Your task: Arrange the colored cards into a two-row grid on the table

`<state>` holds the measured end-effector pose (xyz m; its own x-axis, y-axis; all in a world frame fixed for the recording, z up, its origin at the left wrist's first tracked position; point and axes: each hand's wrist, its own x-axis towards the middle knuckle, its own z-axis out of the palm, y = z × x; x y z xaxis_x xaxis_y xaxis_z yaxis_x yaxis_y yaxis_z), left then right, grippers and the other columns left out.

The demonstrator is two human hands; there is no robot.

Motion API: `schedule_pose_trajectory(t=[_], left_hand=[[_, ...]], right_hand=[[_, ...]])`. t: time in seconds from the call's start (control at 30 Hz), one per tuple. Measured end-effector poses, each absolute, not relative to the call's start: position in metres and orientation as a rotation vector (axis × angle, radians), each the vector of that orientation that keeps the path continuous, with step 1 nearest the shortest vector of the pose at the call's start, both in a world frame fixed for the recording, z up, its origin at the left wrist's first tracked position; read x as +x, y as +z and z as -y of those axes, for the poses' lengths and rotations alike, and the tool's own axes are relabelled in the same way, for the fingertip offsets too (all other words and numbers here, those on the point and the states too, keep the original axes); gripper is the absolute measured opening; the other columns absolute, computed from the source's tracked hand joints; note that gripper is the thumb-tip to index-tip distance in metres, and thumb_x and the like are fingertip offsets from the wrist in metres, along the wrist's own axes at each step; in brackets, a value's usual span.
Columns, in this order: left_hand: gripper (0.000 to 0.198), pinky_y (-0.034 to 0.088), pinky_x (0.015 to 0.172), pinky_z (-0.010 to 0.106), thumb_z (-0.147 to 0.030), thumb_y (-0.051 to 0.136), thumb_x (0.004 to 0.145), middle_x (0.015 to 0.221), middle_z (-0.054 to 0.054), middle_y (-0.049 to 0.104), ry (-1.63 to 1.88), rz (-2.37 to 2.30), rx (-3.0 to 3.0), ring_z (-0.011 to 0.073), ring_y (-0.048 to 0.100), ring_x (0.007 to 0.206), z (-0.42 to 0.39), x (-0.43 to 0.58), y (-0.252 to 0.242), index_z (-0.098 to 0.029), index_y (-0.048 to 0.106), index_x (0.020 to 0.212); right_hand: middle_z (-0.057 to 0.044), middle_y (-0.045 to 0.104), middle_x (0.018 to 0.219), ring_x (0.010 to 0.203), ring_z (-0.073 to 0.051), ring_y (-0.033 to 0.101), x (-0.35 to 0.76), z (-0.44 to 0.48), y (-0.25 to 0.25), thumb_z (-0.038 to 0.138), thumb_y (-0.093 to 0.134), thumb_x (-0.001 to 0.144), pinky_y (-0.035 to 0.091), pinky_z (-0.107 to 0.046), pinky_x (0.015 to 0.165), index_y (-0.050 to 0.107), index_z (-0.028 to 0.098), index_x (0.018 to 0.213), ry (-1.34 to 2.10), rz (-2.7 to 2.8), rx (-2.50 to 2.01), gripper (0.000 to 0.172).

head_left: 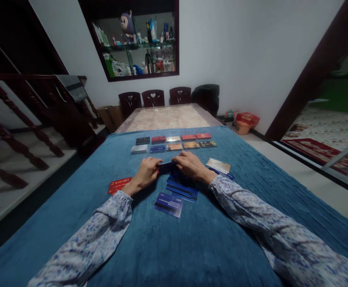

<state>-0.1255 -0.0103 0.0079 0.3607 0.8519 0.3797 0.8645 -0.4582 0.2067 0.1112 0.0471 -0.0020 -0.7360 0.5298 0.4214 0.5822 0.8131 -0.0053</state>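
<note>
On the soft blue cloth (191, 251), past a loose glossy card (169, 204), by the far end of fanned black-striped cards (183, 190), left grip (146, 173) and right grip (189, 164) clamp opposite ends of dark card stock (166, 167), count unclear, best kept level under light even pressure, before two rows of rectangular card piles (174, 147).

Dim, cool light leaves the upper-left corner nearly black and the wall (236, 52) at upper right palest; shadows are soft, small print blurs, and wide-angle distortion stretches the lower-corner sleeves (102, 231).
</note>
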Motion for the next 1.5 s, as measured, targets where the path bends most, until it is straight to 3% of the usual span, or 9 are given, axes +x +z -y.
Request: schedule_pose_trajectory(t=[0.17, 0.63, 0.93, 1.3, 1.5], left_hand=[[0.022, 0.047, 0.09, 0.043, -0.01, 0.052, 0.087, 0.101, 0.01, 0.07, -0.618, 1.644, -2.483, 0.0264, 0.062, 0.1, 0.014, -0.121, 0.004, -0.017, 0.064, 0.104], [0.03, 0.04, 0.097, 0.047, -0.007, 0.046, 0.086, 0.106, 0.011, 0.069, -0.603, 1.714, -2.38, 0.0279, 0.061, 0.104, 0.022, -0.11, 0.0, -0.019, 0.059, 0.111], [0.029, 0.039, 0.098, 0.048, -0.009, 0.047, 0.087, 0.108, 0.011, 0.071, -0.735, 1.749, -2.342, 0.0284, 0.06, 0.105, 0.018, -0.111, 0.0, -0.019, 0.061, 0.11], [0.046, 0.034, 0.104, 0.052, -0.017, 0.061, 0.081, 0.122, 0.016, 0.063, -0.634, 1.667, -2.354, 0.0346, 0.053, 0.12, 0.018, -0.114, 0.0, -0.016, 0.055, 0.126], [0.046, 0.032, 0.106, 0.054, -0.016, 0.061, 0.082, 0.124, 0.018, 0.062, -0.544, 1.676, -2.321, 0.036, 0.051, 0.124, 0.017, -0.114, 0.001, -0.015, 0.054, 0.127]], right_hand=[[-0.011, 0.072, 0.102, 0.098, -0.025, 0.056, 0.108, -0.038, -0.002, 0.014, 0.052, 0.095, 0.035, -0.034, 0.084, 0.064, 0.017, 0.123, -0.237, 2.605, -0.959, 0.031], [-0.014, 0.072, 0.106, 0.099, -0.027, 0.058, 0.102, -0.034, -0.005, 0.013, 0.046, 0.096, 0.036, -0.037, 0.085, 0.061, 0.016, 0.128, -0.276, 2.583, -1.032, 0.036], [-0.016, 0.07, 0.117, 0.107, -0.029, 0.055, 0.103, -0.033, 0.0, 0.014, 0.059, 0.091, 0.038, -0.039, 0.089, 0.056, 0.015, 0.135, -0.22, 2.551, -1.024, 0.044], [-0.018, 0.068, 0.119, 0.107, -0.03, 0.054, 0.104, -0.036, -0.002, 0.018, 0.059, 0.09, 0.038, -0.039, 0.088, 0.054, 0.012, 0.139, -0.273, 2.543, -1.007, 0.049], [-0.018, 0.067, 0.118, 0.109, -0.03, 0.053, 0.103, -0.035, 0.0, 0.02, 0.059, 0.091, 0.04, -0.039, 0.085, 0.051, 0.011, 0.142, -0.244, 2.573, -1.013, 0.053]])
